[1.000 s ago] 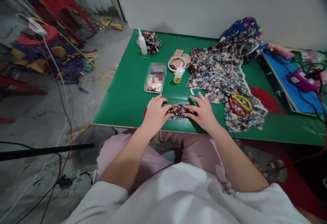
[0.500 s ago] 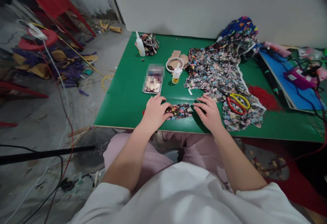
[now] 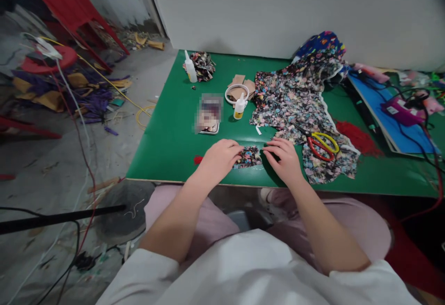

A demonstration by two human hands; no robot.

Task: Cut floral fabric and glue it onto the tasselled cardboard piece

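A small strip of black floral fabric (image 3: 247,157) lies flat on the green tabletop near its front edge. My left hand (image 3: 220,159) rests over the strip's left part, palm down, with its fingers stretched across the cloth and hiding what lies beneath. Just off the strip's right end is my right hand (image 3: 283,156), its fingers apart and holding nothing. A bit of red material (image 3: 198,160) shows beside my left hand. Scissors (image 3: 321,145) with one red and one yellow handle lie on a larger floral fabric piece (image 3: 288,98) to the right.
Beyond my hands are a small glue bottle (image 3: 238,109), a white ring (image 3: 227,94) and a phone (image 3: 209,128). A taller bottle (image 3: 190,69) stands by crumpled fabric (image 3: 204,66). Red powder-like material (image 3: 358,138), a blue board (image 3: 382,115) and a purple device (image 3: 403,110) are at the right.
My left hand has shifted right along the strip, and its fingers have drawn closer together. The right hand stays near the strip's end. My view has tilted slightly, and my legs have spread apart.
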